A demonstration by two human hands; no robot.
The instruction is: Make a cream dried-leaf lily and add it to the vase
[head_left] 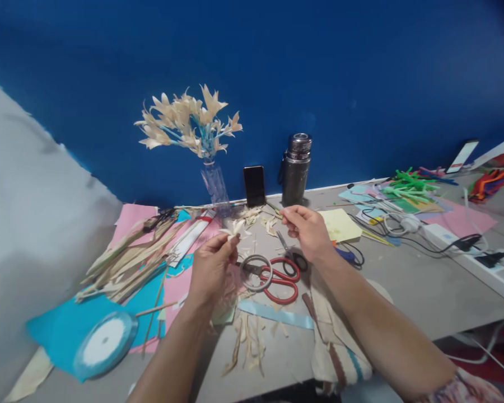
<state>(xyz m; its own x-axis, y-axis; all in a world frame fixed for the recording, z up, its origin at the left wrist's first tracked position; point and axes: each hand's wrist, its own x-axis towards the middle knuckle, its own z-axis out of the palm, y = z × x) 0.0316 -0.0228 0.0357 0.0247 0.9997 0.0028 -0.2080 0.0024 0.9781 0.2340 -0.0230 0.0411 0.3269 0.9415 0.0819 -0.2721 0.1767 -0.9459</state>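
In the head view, my left hand [214,260] is closed, pinching a small pale husk flower [234,228] between thumb and fingers. My right hand [304,226] is raised a little farther right, its thumb and fingertips pressed together. Whatever is between those fingertips is too small to name. Below and between the hands lie red-handled scissors [282,282], with a grey ring of wire or tape [256,273] over their blades. Dark-handled scissors [296,257] lie just under my right hand. Cut husk scraps [250,341] are strewn nearer the table's front edge.
Husk flowers [193,120] stand in a clear bottle [215,187] by the blue wall. A phone [254,186] and a dark flask [296,170] stand beside it. Dried husks [130,266] and a blue ribbon roll [106,344] lie left; a power strip [472,260] lies right.
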